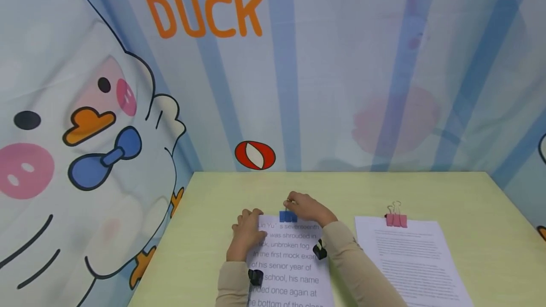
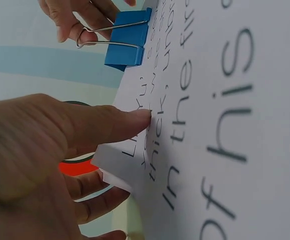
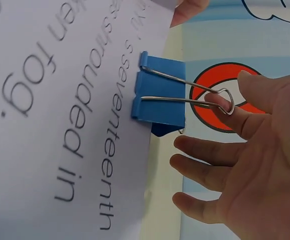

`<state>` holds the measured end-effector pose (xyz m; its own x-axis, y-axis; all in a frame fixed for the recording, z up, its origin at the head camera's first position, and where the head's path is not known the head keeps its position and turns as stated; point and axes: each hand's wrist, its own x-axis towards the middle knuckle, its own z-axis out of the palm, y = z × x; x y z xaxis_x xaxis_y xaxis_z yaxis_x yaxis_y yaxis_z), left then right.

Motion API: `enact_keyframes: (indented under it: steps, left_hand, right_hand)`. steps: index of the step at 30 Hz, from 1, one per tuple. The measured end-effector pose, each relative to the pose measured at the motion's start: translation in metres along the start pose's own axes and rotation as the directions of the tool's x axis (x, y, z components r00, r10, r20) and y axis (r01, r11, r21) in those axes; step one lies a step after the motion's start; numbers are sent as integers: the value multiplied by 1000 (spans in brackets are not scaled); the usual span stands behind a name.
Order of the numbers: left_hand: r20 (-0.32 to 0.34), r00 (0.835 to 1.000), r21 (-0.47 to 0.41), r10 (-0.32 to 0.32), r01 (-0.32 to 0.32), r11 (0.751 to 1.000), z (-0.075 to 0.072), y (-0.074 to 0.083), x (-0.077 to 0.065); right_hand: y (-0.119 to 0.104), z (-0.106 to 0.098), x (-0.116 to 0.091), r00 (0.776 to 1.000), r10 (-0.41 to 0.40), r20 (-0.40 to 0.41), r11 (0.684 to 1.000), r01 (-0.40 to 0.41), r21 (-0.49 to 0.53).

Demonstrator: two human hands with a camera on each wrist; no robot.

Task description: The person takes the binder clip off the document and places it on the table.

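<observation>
A stack of large-print paper (image 1: 294, 269) has a blue binder clip (image 3: 162, 90) on its top edge, wire handles pointing away from the sheet. My left hand (image 1: 245, 235) pinches the top left corner, thumb (image 2: 127, 122) on the printed face and fingers behind. Beside the clip is my right hand (image 3: 265, 150), its index fingertip touching the loop of one wire handle (image 3: 185, 100). The thumb stands apart from the wire and the other fingers are spread loosely. A second handle is mostly hidden behind the clip.
On the right of the pale yellow table (image 1: 460, 203) lies another printed paper stack (image 1: 414, 264) with a pink binder clip (image 1: 396, 220) on its top edge. A duck-print curtain (image 1: 332, 84) hangs behind. Black wrist cameras (image 1: 320, 250) sit on both wrists.
</observation>
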<state>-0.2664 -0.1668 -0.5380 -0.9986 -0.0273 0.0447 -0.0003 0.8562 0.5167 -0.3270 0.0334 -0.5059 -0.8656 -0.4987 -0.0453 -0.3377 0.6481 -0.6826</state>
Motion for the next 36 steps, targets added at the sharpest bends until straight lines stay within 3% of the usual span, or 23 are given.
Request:
enact_keyframes:
  steps: [14,21,27,36]
  left_hand:
    - [4,1000,-6,-3,3,1000,-3,3,-1]
    - [6,1000,-5,-12,12,1000,-5,4,-2]
    - [2,1000,-2,-8,8,1000,-1,3,-1]
    - [-9,1000,4,-9,9,1000,-1,3,-1]
  right_hand:
    - [-2,-2,7,998,12,-63,988,-2,155]
    - [0,1,7,997,-30,-77,989,41,145]
    - [1,0,6,982,-78,-174,988,99,115]
    - [-4,-7,8,975,-52,-218,987,83,135]
